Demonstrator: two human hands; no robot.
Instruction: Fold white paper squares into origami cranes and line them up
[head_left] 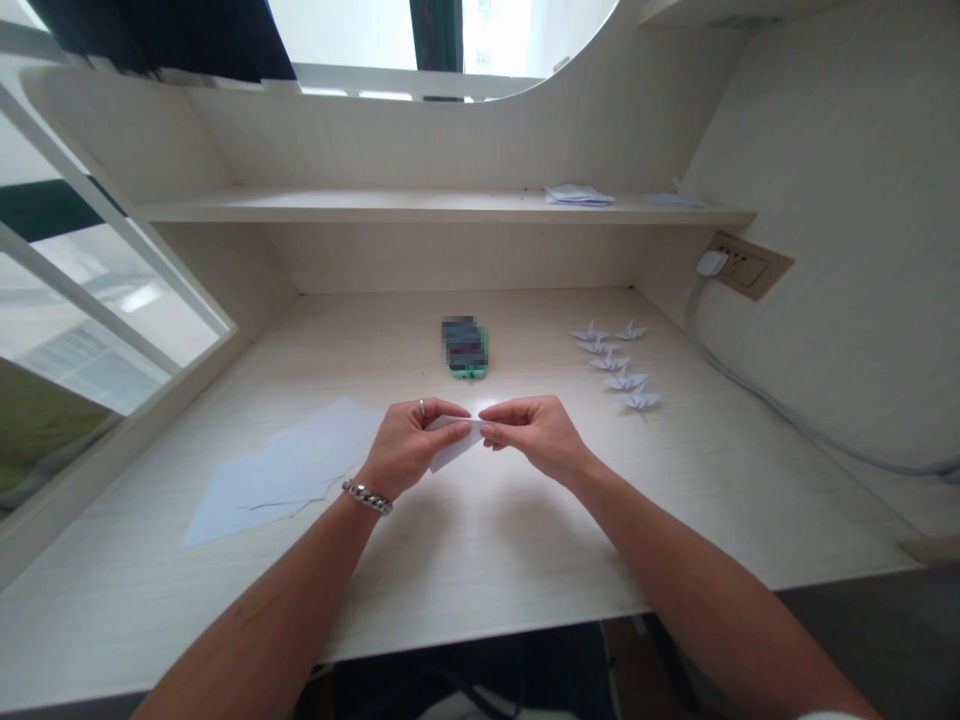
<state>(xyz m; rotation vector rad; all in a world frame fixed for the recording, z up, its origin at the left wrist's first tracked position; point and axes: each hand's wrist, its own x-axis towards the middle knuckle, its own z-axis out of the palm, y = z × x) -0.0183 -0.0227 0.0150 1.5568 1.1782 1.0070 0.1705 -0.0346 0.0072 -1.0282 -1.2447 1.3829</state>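
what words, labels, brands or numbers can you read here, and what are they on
None can be read.
Phone: pixelated, so any text is lost.
Top board: greenish mark, too blurred to read.
Held paper, loose sheets, paper birds: no writing visible.

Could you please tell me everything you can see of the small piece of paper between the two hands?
The small piece of paper is plain white and looks thin and smooth, with straight edges and a pointed lower corner. It is held up, tilted, over the middle of the desk. The left hand pinches it between thumb and fingers; the right hand has its fingertips at its right end. Fingers hide part of it, so its full outline cannot be told.
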